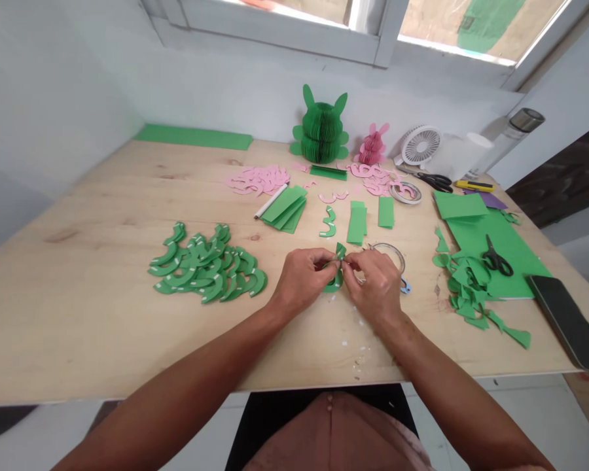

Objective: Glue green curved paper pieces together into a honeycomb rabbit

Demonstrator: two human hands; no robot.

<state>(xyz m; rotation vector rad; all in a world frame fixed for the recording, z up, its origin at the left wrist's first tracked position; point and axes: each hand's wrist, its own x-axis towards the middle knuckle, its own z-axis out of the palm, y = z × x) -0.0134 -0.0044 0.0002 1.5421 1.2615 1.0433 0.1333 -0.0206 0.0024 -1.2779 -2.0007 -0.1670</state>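
Both hands meet over the front middle of the wooden table, fingers pinched on one small green paper cutout (340, 251). My left hand (307, 271) grips it from the left, my right hand (374, 275) from the right, and the fingertips hide its middle. Just behind lies a similar curved green cutout (328, 222) with white tape bits. To the left sits a heap of curved green paper pieces (211, 265), many bearing white strips. A roll of tape (390, 252) lies partly behind my right hand, with a small blue item (405, 286) beside it.
Green scraps (471, 288), small black scissors (495, 256) and a phone (569, 320) lie right. Pink cutouts (260, 179), folded green paper (287, 209) and a tape roll (405, 192) lie farther back. Green (320, 127) and pink (372, 145) paper figures and a fan (421, 145) stand behind.
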